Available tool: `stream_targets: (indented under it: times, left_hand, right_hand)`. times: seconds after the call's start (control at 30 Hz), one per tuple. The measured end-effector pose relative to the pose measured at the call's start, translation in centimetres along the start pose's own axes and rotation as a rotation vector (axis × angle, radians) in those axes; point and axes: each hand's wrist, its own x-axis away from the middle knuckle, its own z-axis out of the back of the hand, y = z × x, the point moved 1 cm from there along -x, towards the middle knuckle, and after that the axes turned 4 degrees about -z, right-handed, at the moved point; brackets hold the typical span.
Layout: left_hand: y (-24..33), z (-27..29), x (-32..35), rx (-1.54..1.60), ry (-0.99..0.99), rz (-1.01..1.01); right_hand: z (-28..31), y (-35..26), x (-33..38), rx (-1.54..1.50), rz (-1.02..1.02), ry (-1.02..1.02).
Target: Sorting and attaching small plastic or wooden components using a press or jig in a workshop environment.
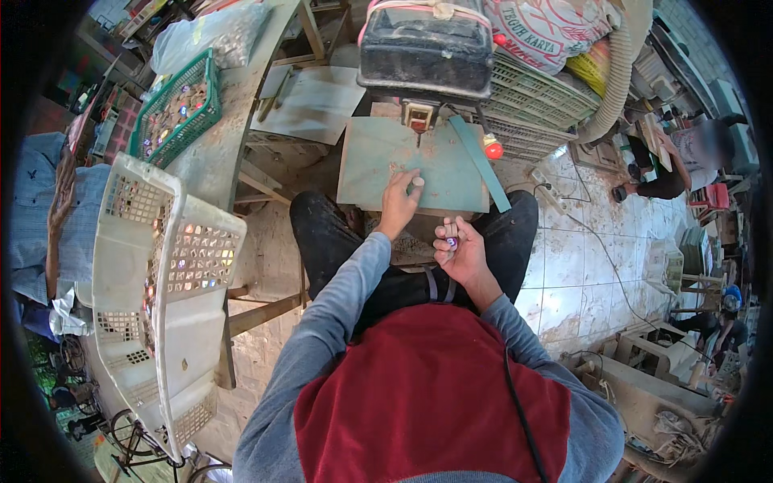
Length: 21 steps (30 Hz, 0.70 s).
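My left hand (396, 203) is over the pale green work board, its thumb and fingers closed around a small round wooden piece (418, 183). Just beyond the fingertips, a thin drill bit (418, 139) points down from the chuck of a dark drilling machine (425, 52). Closer to my lap, my right hand (462, 256) is turned palm up with curled fingers. It grips a small purple-and-white piece (452, 242); whether more pieces lie in that palm is hidden. Wood shavings are scattered on the board (366, 165) around the bit.
A green strip (481, 165) lies along the board's right edge, near a red-and-white bulb-shaped thing (492, 147). At left are a green basket (211, 101) of small coloured pieces and a large white crate (205, 213). A cable (600, 241) crosses the tiled floor. Another person (684, 157) sits at right.
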Motion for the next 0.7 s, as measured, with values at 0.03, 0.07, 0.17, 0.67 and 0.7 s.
stream_targets:
  times: [0.03,0.07,0.17,0.67,0.7]
  left_hand:
    - [-0.1,-0.4,-0.4,-0.110,-0.018,-0.101]
    - [-0.2,-0.7,-0.5,-0.100,-0.010,-0.125]
    - [-0.6,-1.1,-0.5,-0.241,-0.047,-0.135]
    - [-2.1,-1.9,-1.7,-0.382,0.070,-0.089]
    - [-2.2,-1.9,-2.1,-0.401,0.063,-0.090]
  right_hand:
    - [0.1,-0.2,0.3,0.013,0.011,-0.056]
    - [0.2,-0.3,0.5,0.020,0.018,-0.112]
    - [0.4,-0.5,1.1,-0.055,0.032,0.028]
    - [-1.2,-5.8,1.3,0.053,0.249,-0.045]
    - [-2.0,-6.6,1.6,0.176,0.355,0.003]
